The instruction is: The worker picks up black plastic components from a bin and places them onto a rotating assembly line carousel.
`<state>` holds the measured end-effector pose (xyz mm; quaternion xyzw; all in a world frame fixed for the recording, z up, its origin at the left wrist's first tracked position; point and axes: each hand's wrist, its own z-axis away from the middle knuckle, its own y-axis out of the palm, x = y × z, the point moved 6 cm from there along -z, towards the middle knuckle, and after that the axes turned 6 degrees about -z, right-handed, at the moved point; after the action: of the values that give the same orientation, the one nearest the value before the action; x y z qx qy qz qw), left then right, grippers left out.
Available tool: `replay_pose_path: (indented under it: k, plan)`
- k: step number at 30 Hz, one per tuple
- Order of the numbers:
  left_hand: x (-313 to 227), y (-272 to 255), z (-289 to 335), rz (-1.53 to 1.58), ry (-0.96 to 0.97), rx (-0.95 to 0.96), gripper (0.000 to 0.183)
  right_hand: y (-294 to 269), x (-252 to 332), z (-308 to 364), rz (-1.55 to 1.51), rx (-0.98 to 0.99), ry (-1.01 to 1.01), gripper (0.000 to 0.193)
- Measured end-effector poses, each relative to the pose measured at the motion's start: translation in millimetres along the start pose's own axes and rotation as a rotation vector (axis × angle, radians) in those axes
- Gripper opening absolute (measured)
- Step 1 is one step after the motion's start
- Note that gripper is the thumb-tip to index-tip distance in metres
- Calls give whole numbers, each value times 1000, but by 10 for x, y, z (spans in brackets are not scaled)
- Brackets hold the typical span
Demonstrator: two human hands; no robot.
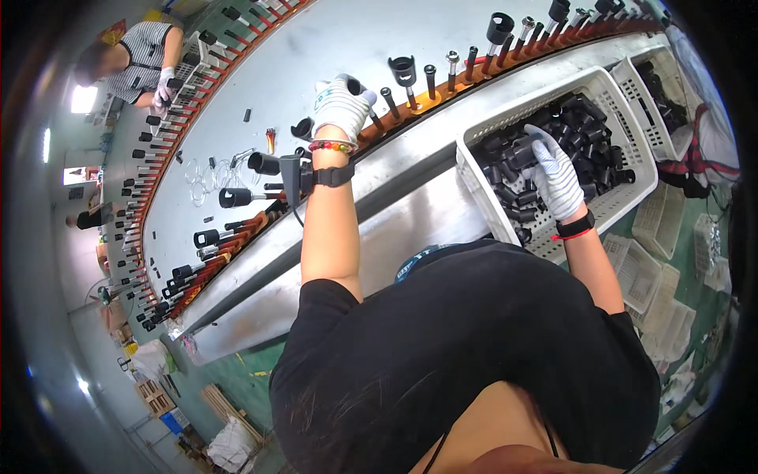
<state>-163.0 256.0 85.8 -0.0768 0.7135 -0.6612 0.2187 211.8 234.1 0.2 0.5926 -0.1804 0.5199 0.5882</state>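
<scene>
My left hand (341, 104), in a striped white glove, is closed around a black cup-shaped part (354, 85) at the row of upright pegs; the fingers cover much of that part. In the white plastic basket (491, 207) to the right, my right hand (559, 178), gloved likewise, grips a black plastic sleeve (519, 155) between thumb and fingers. Around it lies a heap of similar black sleeves (584, 130). Just right of my left hand, a black cupped part (403, 73) with cut-out sides stands on a peg, beside a smaller black-topped peg (430, 79).
The pegs ride on a curved brown rail (418, 103) edging a large grey table (379, 35). Clear tubing (212, 175) lies on it. Across the table a co-worker (142, 59) in a striped top handles parts. Empty-looking white baskets (636, 272) sit on the green floor at right.
</scene>
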Motion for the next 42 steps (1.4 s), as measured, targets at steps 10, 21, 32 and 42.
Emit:
replay_pose_path:
  k: [10, 21, 32, 42]
  plan:
    - [606, 40, -34, 60, -140, 154, 37, 7, 248, -455, -251, -39, -128, 58]
    - [965, -5, 728, 313, -131, -290, 75, -204, 601, -1638, 1000, -82, -494, 49]
    - [2157, 144, 1658, 605, -88, -588, 69, 2636, -165, -2099, 1973, 376, -169, 28]
    - [1215, 369, 1722, 885, 251, -188, 56, 3678, -440, -1275, 2001, 590, -752, 47]
